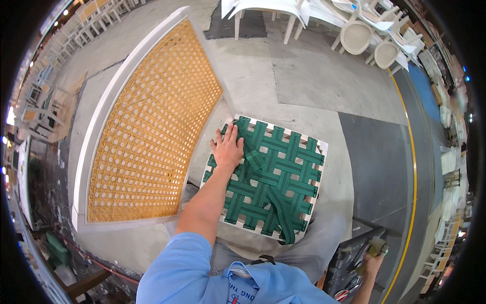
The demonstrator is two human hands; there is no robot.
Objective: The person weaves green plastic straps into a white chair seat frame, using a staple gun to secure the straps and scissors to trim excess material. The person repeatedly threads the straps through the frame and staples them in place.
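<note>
A white chair frame stands before me, its seat (298, 175) woven from green webbing straps. One loose strap end (255, 158) is folded over near the back left corner. Another loose strap (281, 215) droops past the front edge. My left hand (228, 148) lies on the webbing at that back left corner, fingers stretched out and apart. Far off to the lower right, my right hand (373, 264) is closed round a yellowish tool (377, 247), too blurred to name, beside a black tray (346, 266) holding tools.
The chair's tall white-framed cane back (147, 131) rises on the left, next to my left arm. White chair frames (357, 38) are stacked at the far right. White tables (273, 7) stand at the back. A yellow line (414, 167) runs along the floor on the right.
</note>
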